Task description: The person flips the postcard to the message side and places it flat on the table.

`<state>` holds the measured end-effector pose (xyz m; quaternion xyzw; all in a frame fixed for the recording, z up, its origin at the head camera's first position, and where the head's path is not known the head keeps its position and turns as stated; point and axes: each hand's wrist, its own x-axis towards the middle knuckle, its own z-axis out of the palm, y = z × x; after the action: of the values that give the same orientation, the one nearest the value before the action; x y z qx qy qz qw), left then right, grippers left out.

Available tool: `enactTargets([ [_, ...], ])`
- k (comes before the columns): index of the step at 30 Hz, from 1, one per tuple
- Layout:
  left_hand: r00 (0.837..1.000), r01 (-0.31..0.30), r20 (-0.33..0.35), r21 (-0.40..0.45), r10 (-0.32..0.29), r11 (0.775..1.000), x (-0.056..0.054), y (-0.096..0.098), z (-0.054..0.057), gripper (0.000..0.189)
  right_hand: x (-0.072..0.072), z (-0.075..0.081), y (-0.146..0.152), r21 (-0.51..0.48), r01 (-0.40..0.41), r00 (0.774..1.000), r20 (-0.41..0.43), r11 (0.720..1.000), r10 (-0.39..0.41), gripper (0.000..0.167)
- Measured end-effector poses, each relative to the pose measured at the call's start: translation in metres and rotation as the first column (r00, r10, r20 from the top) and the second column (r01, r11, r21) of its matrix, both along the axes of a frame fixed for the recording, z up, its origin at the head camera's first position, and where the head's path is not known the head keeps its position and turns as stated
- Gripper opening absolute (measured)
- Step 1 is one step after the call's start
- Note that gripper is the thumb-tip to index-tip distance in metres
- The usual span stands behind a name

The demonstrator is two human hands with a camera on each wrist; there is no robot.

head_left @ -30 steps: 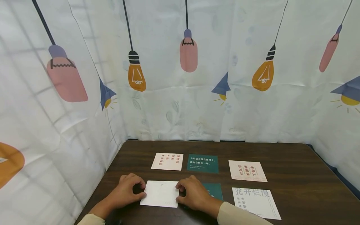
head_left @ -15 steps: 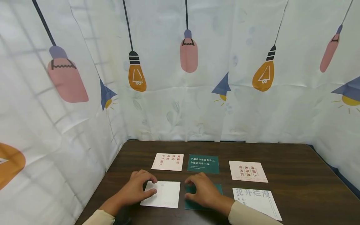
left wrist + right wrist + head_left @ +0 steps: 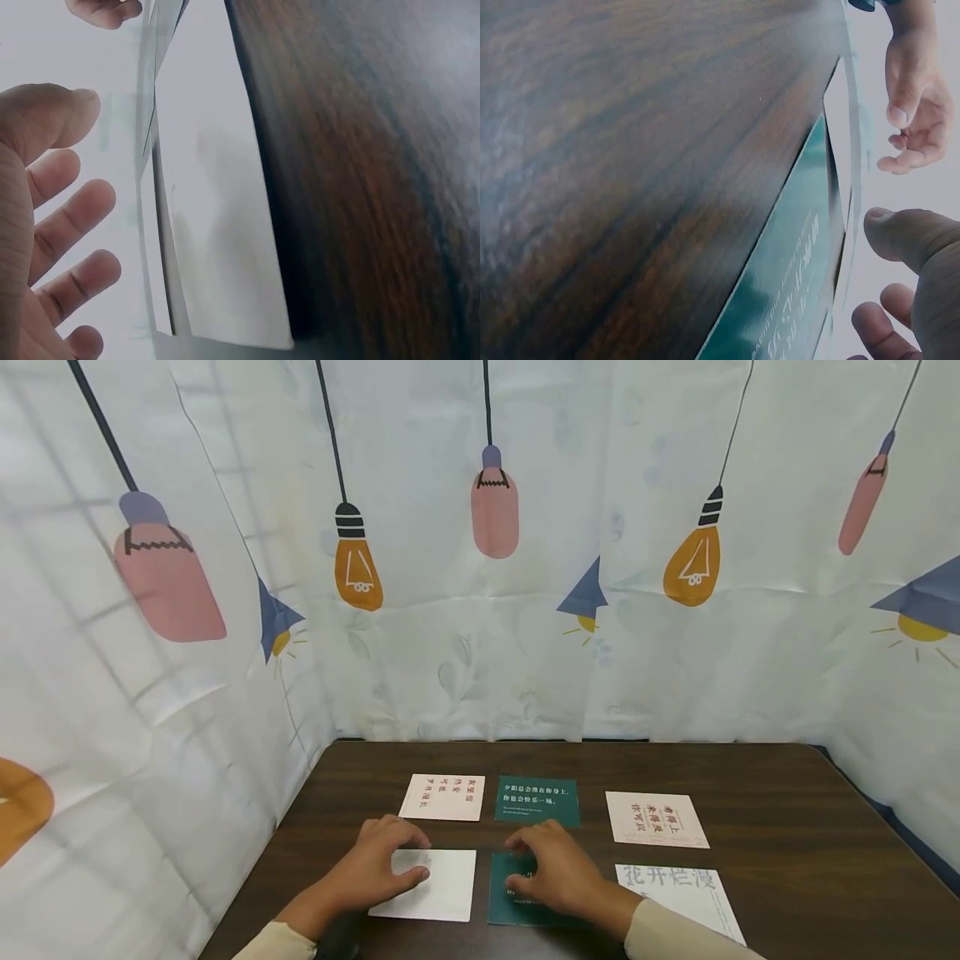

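Note:
A blank-looking white card point(image 3: 446, 893) lies on the dark wooden table in the front row. Above its left part hovers my left hand point(image 3: 375, 870), thumb and fingers parted; the left wrist view shows them apart from the card point(image 3: 217, 187). To its right lies a dark green card point(image 3: 504, 906) with pale print, partly hidden by my right hand point(image 3: 562, 872). That hand also holds nothing, its thumb and fingers spread above the green card point(image 3: 780, 277) in the right wrist view.
Behind lie a pink-white card point(image 3: 442, 797) with red writing, another green card point(image 3: 537, 800) and a second red-lettered card point(image 3: 657, 818). At front right a white card with grey lettering point(image 3: 686, 897) is partly covered by the right sleeve. A lamp-print curtain point(image 3: 465, 652) surrounds the table point(image 3: 787, 843).
Both hands have let go of the white card's side edges. The left hand has moved right over it, and the right hand has moved right over the green card. The view has shifted slightly.

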<state>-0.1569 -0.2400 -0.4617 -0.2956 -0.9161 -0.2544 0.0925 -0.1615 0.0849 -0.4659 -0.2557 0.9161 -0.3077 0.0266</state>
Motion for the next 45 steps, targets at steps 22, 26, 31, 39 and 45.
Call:
enactTargets([
  [22,0.995,0.073,0.066,-0.033,-0.071,0.997,-0.005,0.032,0.008,0.033,-0.003,0.001,0.028,0.048,0.051,0.998,-0.043,0.998,-0.049,0.052],
  [26,0.993,0.087,0.078,-0.040,-0.084,0.995,-0.005,0.039,0.005,0.035,-0.002,0.001,0.032,0.057,0.060,0.998,-0.034,0.997,-0.058,0.053],
  [31,0.991,0.098,0.098,-0.038,-0.094,0.994,-0.005,0.045,0.002,0.035,-0.001,0.003,0.038,0.053,0.067,0.998,-0.015,0.996,-0.067,0.055],
  [39,0.990,0.096,0.107,-0.042,-0.091,0.995,-0.002,0.051,-0.001,0.034,0.000,0.002,0.045,0.060,0.082,0.997,0.006,0.995,-0.083,0.058],
  [45,0.991,0.097,0.102,-0.043,-0.093,0.994,-0.002,0.054,-0.002,0.034,0.001,0.003,0.048,0.060,0.085,0.996,0.011,0.995,-0.085,0.059],
])
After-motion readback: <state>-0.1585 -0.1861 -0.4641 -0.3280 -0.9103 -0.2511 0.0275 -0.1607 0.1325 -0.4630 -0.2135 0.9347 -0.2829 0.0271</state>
